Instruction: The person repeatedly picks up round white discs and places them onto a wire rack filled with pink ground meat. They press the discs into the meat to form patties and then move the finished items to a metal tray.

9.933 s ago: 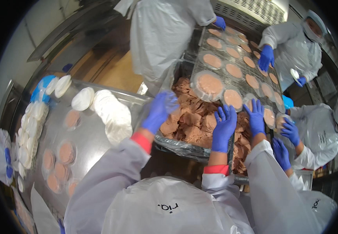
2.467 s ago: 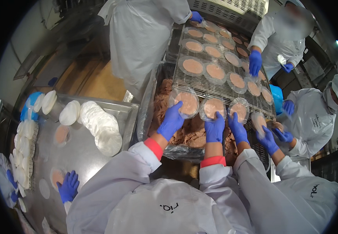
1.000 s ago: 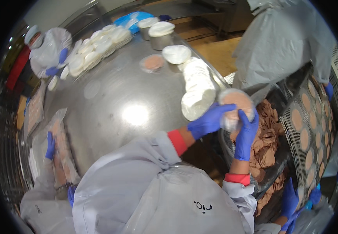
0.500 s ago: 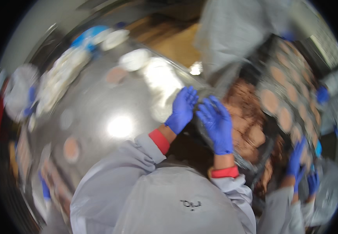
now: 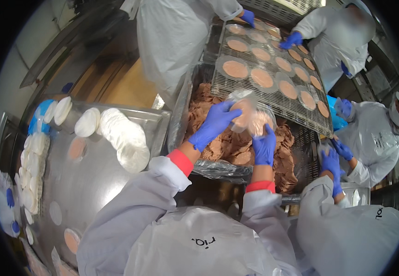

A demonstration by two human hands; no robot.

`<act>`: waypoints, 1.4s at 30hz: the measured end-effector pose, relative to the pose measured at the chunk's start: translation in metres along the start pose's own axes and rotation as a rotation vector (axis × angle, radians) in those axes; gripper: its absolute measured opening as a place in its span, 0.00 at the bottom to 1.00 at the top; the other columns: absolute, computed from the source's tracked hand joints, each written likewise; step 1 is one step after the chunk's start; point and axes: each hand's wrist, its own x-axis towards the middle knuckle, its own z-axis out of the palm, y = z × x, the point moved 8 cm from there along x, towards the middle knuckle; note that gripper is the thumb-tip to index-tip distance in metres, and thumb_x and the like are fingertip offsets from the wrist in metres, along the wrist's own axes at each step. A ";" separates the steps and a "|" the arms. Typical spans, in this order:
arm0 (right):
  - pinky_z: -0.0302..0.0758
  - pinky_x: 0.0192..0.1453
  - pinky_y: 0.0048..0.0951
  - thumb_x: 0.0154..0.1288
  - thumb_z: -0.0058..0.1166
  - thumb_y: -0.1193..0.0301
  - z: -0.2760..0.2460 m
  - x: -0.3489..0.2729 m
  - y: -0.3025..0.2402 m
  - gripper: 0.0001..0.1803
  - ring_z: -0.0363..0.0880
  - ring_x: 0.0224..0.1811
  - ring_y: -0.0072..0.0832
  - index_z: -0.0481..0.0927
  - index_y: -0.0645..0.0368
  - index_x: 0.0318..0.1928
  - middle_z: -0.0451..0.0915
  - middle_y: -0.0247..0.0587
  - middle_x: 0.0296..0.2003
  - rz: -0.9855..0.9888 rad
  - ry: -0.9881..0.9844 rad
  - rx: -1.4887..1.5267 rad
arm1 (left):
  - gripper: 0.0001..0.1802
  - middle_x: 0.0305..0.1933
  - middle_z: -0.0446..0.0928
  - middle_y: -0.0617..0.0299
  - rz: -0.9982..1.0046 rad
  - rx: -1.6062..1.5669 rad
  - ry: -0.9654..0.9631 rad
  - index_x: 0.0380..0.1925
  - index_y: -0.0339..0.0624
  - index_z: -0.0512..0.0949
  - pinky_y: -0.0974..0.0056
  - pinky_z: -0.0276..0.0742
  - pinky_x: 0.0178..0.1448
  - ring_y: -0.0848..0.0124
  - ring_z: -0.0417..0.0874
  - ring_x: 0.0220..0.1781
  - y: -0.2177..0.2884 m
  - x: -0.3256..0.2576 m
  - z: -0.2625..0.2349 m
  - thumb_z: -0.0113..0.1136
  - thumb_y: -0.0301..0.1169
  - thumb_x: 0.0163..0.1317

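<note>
Both my hands wear blue gloves and are raised over a tub (image 5: 224,169) of ground meat (image 5: 208,108) lined with plastic. My left hand (image 5: 214,123) is closed on the edge of a pink meat patty (image 5: 243,115) with a translucent round sheet. My right hand (image 5: 264,146) grips a second patty (image 5: 259,122), also with a clear round sheet around it. The two patties are close together, their edges overlapping in view, and slightly blurred. Just beyond them slopes the near edge of a wire mesh belt (image 5: 273,94) bearing rows of patties on round sheets.
On the left, a steel table (image 5: 100,170) carries white paper discs (image 5: 128,147) in a fanned pile, more stacks (image 5: 31,170) and a few patties (image 5: 72,240). Co-workers stand around the belt. A co-worker's gloved hands (image 5: 330,161) are close by on my right.
The view has swung toward the belt and tub. My hands, empty and spread near the table's edge before, are now over the tub, each with a patty.
</note>
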 end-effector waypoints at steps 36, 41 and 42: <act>0.64 0.58 0.46 0.59 0.48 0.64 0.075 -0.106 0.078 0.27 0.63 0.56 0.43 0.59 0.63 0.56 0.63 0.50 0.53 0.285 -0.249 0.113 | 0.18 0.36 0.75 0.60 0.210 0.448 0.332 0.43 0.35 0.72 0.71 0.73 0.38 0.76 0.75 0.33 0.017 -0.077 -0.052 0.58 0.32 0.54; 0.69 0.55 0.41 0.54 0.53 0.73 0.062 -0.126 0.116 0.27 0.68 0.52 0.37 0.62 0.62 0.54 0.68 0.46 0.49 0.315 -0.107 -0.265 | 0.21 0.46 0.72 0.51 0.019 1.053 0.585 0.48 0.38 0.69 0.65 0.70 0.47 0.63 0.75 0.42 0.022 -0.200 -0.204 0.53 0.31 0.53; 0.69 0.54 0.40 0.52 0.53 0.76 0.058 -0.127 0.130 0.26 0.69 0.51 0.36 0.62 0.63 0.54 0.69 0.45 0.48 0.374 -0.101 -0.251 | 0.20 0.46 0.72 0.51 -0.023 1.367 0.538 0.46 0.40 0.71 0.62 0.68 0.51 0.58 0.72 0.47 -0.016 -0.229 -0.236 0.52 0.28 0.50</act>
